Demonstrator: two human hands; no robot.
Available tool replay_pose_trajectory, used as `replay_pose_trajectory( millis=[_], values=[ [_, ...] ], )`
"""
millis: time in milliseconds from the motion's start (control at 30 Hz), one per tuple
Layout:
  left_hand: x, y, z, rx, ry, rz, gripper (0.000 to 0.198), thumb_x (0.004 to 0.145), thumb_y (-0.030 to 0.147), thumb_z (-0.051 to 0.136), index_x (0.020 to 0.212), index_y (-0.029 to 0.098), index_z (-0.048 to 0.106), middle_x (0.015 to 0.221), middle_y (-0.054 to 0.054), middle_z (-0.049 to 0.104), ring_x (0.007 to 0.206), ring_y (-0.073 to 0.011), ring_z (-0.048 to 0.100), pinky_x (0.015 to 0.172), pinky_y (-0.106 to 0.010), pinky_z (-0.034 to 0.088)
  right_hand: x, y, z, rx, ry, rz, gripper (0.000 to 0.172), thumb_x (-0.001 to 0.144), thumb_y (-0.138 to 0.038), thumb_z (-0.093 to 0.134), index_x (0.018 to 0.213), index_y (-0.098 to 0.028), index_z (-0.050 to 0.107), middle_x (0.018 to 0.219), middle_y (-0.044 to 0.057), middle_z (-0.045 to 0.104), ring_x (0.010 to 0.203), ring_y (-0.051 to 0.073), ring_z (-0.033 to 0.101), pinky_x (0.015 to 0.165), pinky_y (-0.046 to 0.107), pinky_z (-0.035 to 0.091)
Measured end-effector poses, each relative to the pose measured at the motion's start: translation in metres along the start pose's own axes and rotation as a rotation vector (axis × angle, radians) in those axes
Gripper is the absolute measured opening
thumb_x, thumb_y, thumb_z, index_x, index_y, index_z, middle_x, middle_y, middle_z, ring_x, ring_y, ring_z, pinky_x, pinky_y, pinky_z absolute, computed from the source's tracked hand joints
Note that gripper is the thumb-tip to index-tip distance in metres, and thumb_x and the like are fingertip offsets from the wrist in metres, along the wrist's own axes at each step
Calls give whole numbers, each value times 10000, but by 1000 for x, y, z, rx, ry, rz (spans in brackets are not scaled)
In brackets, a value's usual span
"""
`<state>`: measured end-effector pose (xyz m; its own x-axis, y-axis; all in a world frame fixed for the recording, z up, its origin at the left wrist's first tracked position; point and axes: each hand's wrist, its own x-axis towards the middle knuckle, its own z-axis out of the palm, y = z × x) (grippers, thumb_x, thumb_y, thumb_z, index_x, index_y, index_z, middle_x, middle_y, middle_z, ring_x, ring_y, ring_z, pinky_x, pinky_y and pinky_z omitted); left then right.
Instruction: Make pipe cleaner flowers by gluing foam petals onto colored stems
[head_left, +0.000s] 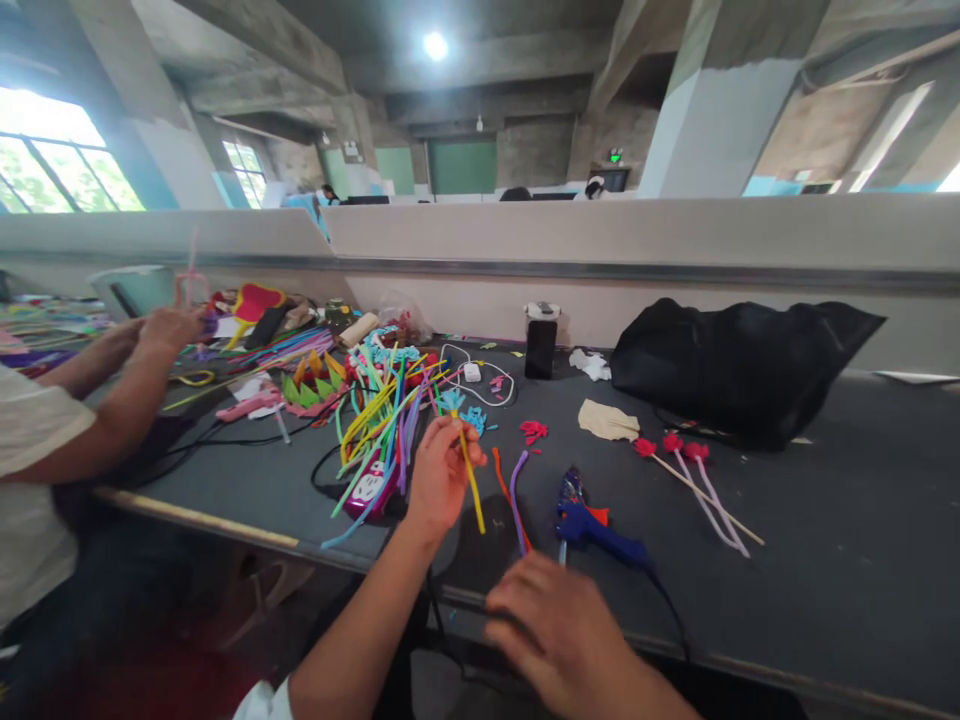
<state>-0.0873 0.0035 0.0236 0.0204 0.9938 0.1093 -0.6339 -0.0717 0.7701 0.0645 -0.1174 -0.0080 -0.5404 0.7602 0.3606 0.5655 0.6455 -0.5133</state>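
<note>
My left hand is closed in a pinch round a yellow pipe cleaner topped with a small blue flower, held just above the dark table. My right hand hovers low at the table's near edge, fingers curled downward, with nothing visible in it. A blue glue gun lies just beyond my right hand. Orange and purple pipe cleaners lie between the two hands. A heap of coloured pipe cleaners sits left of my left hand.
A co-worker's hands work at the left over craft pieces. A black bag lies at the back right. Three red-flowered stems, a phone on a stand, a white charger cable and a low grey wall behind are also present.
</note>
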Motion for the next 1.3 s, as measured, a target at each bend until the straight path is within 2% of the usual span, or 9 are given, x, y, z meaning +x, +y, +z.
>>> replay_pose_trajectory(
  millis=[167, 233, 367, 533, 633, 767, 933, 1167, 1300],
  values=[
    [-13, -1, 1, -21, -94, -108, 182, 771, 307, 651, 791, 181, 521, 589, 67, 498, 367, -14, 327, 369, -166, 220, -17, 65, -32, -340, 283, 257, 278, 831, -210, 504, 1087, -232, 609, 1036, 74, 676, 971, 245, 607, 898, 400, 441],
    [-15, -3, 2, -25, -93, -144, 193, 763, 314, 668, 795, 166, 548, 552, 74, 471, 359, -4, 298, 372, -162, 199, -27, 87, -35, -415, 245, 338, 435, 768, -202, 529, 1202, -193, 563, 1110, 99, 648, 1013, 273, 593, 908, 421, 442],
    [-17, -7, 3, -13, -105, -179, 233, 749, 352, 691, 812, 153, 587, 522, 70, 473, 354, -2, 288, 372, -159, 197, -37, 106, -26, -460, 149, 423, 496, 729, -205, 512, 1222, -169, 556, 1091, 114, 642, 981, 279, 604, 877, 420, 464],
    [-18, -16, 8, -24, -129, -210, 233, 762, 358, 682, 819, 151, 592, 579, 32, 577, 346, -29, 366, 352, -183, 262, -28, 104, -16, -367, 178, 495, 525, 692, -188, 479, 1204, -113, 568, 1044, 132, 652, 1011, 287, 597, 896, 418, 469],
    [-19, -20, 11, -25, -130, -212, 232, 763, 354, 680, 810, 147, 589, 591, 20, 597, 347, -33, 377, 350, -187, 277, -24, 104, -25, -199, 268, 613, 618, 640, -232, 523, 1241, -91, 545, 985, 124, 671, 949, 288, 628, 889, 437, 480],
    [-21, -21, 14, 4, -92, -213, 269, 728, 370, 712, 818, 152, 583, 607, 18, 608, 362, -34, 406, 356, -178, 291, -28, 97, -53, 313, 510, 731, 618, 627, -304, 613, 1233, -193, 567, 1029, 100, 693, 914, 265, 663, 776, 379, 536],
    [-23, -22, 17, 60, -18, -245, 321, 676, 382, 755, 807, 165, 559, 644, -1, 653, 390, -58, 481, 352, -170, 322, -32, 74, -65, 915, 684, 665, 397, 696, -333, 660, 1072, -210, 684, 1042, 145, 710, 845, 293, 683, 628, 363, 554],
    [-23, -28, 15, 51, -8, -293, 268, 714, 326, 735, 826, 172, 547, 659, -1, 653, 396, -50, 471, 352, -157, 255, -17, 48, -41, 1081, 735, 734, 343, 611, -359, 769, 913, -201, 724, 867, 124, 737, 681, 273, 667, 571, 373, 551],
    [-24, -30, 15, 48, -60, -335, 230, 749, 328, 701, 836, 164, 565, 626, 10, 625, 357, -25, 392, 353, -173, 161, -7, 40, -39, 1079, 752, 716, 299, 686, -430, 721, 852, -181, 714, 850, 126, 730, 533, 195, 595, 477, 325, 504]
  ],
)
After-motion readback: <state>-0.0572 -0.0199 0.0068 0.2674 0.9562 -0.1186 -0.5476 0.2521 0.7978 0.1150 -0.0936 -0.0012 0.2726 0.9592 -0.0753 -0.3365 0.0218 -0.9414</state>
